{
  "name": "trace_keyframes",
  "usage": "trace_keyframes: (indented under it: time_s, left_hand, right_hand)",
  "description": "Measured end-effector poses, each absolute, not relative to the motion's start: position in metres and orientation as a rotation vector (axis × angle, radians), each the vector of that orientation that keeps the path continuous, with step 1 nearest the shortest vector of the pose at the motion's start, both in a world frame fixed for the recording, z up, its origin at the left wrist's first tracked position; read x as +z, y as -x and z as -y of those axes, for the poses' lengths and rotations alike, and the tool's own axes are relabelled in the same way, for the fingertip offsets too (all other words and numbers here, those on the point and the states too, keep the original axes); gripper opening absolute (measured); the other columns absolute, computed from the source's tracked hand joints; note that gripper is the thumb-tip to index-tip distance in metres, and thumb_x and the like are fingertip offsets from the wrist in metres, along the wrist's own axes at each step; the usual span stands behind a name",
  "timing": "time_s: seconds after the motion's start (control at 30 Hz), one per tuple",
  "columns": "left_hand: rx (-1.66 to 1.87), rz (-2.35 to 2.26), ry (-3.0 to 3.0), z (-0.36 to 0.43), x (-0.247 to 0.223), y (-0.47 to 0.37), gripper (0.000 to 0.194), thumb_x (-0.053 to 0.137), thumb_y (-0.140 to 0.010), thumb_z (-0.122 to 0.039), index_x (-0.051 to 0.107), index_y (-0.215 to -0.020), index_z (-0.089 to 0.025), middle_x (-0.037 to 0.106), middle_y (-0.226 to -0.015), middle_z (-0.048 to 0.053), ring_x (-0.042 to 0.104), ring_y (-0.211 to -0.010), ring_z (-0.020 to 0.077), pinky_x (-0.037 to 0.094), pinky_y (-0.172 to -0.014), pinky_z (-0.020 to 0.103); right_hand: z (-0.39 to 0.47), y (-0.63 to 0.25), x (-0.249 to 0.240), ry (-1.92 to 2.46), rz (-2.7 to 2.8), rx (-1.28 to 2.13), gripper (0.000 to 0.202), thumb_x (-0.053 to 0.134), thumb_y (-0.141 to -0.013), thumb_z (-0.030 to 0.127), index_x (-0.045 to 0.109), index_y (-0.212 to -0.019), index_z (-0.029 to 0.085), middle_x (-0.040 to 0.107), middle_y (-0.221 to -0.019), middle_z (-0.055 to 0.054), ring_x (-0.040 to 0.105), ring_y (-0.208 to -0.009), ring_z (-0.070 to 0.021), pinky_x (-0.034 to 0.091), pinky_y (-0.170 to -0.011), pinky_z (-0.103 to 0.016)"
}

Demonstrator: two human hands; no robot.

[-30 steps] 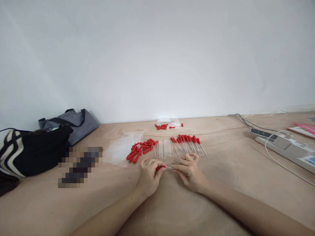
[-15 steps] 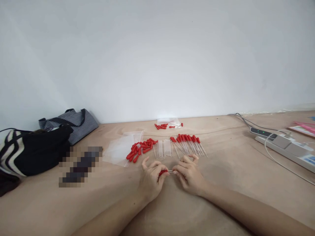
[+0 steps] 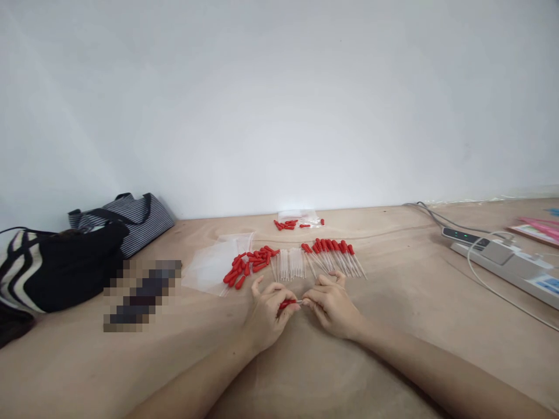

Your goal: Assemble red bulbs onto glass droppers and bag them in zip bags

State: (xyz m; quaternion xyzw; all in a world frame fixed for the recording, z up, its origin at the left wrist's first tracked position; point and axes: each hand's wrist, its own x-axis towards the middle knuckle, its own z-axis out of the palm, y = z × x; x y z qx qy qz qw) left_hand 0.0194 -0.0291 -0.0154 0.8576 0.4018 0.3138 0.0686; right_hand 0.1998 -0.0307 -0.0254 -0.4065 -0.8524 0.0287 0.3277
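Note:
Between finger and thumb, my left hand (image 3: 271,314) pinches a red rubber dropper bulb (image 3: 287,304). My right hand (image 3: 331,305) grips a thin clear pipette tube (image 3: 300,301), whose end meets the bulb's mouth; most of the tube is hidden by the fingers. Beyond the hands lies a row of bare clear tubes (image 3: 292,265). To its left is a heap of loose red bulbs (image 3: 238,270), partly on clear plastic bags (image 3: 205,265). On its right, several droppers with red bulbs fitted (image 3: 334,250) lie side by side.
More red bulbs (image 3: 286,224) and a small clear bag (image 3: 301,216) lie near the wall. At left are a black bag (image 3: 82,262), a striped bag (image 3: 152,221) and a blurred-out dark object (image 3: 144,297). A power strip (image 3: 502,267) with cables stands at right.
The hands have come slightly closer together, and less of the tube shows between them. Both keep their grip; the laid-out bulbs and tubes look the same.

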Motion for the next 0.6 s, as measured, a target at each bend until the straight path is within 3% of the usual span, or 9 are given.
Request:
trace_keyframes:
  time_s: [0.13, 0.33, 0.47, 0.5, 0.6]
  left_hand:
    - [0.878, -1.18, -2.643, 0.022, -0.013, -0.011, 0.004, 0.055, -0.079, -0.024, 0.056, -0.076, -0.022, 0.066, -0.075, -0.004, 0.057, -0.082, 0.0159, 0.002, -0.099, 0.051]
    - [0.814, -1.227, -2.682, 0.016, -0.012, -0.004, 0.008, 0.053, -0.081, -0.031, 0.057, -0.082, -0.024, 0.066, -0.08, -0.003, 0.056, -0.083, 0.0166, 0.002, -0.098, 0.052]
    - [0.804, -1.579, -2.649, 0.009, -0.004, 0.009, 0.047, 0.059, -0.073, -0.043, 0.046, -0.114, -0.024, 0.058, -0.112, 0.007, 0.047, -0.104, 0.0258, 0.015, -0.094, 0.053]
    - [0.768, -1.706, -2.633, 0.007, -0.002, 0.013, 0.047, 0.06, -0.072, -0.042, 0.047, -0.113, -0.023, 0.056, -0.113, 0.009, 0.046, -0.105, 0.0269, 0.018, -0.092, 0.051]
    - [0.544, -2.07, -2.577, 0.003, 0.006, 0.026, 0.025, 0.058, -0.074, -0.033, 0.056, -0.095, -0.02, 0.059, -0.101, 0.009, 0.048, -0.098, 0.0269, 0.026, -0.085, 0.046]
  right_hand:
    - [0.027, -0.208, -0.019, 1.08, 2.262, 0.131, 0.016, 0.045, -0.086, 0.028, 0.06, -0.083, 0.023, 0.063, -0.068, 0.002, 0.047, -0.075, -0.0135, 0.014, -0.084, -0.038]
    - [0.028, -0.212, -0.019, 1.105, 2.35, 0.004, 0.016, 0.048, -0.082, 0.026, 0.061, -0.073, 0.022, 0.062, -0.067, 0.001, 0.047, -0.076, -0.0139, 0.015, -0.081, -0.037]
    - [0.013, -0.212, -0.019, 1.388, 2.136, -0.002, 0.021, 0.046, -0.081, 0.026, 0.061, -0.067, 0.021, 0.063, -0.066, -0.001, 0.048, -0.076, -0.0159, 0.018, -0.077, -0.036]
    - [0.007, -0.212, -0.019, 1.498, 2.051, -0.012, 0.023, 0.045, -0.081, 0.028, 0.062, -0.066, 0.02, 0.064, -0.065, -0.002, 0.049, -0.076, -0.0169, 0.018, -0.076, -0.036]
    - [-0.016, -0.21, -0.016, 1.769, 1.886, -0.057, 0.029, 0.043, -0.081, 0.032, 0.064, -0.066, 0.021, 0.065, -0.066, -0.005, 0.05, -0.081, -0.0204, 0.019, -0.076, -0.037]
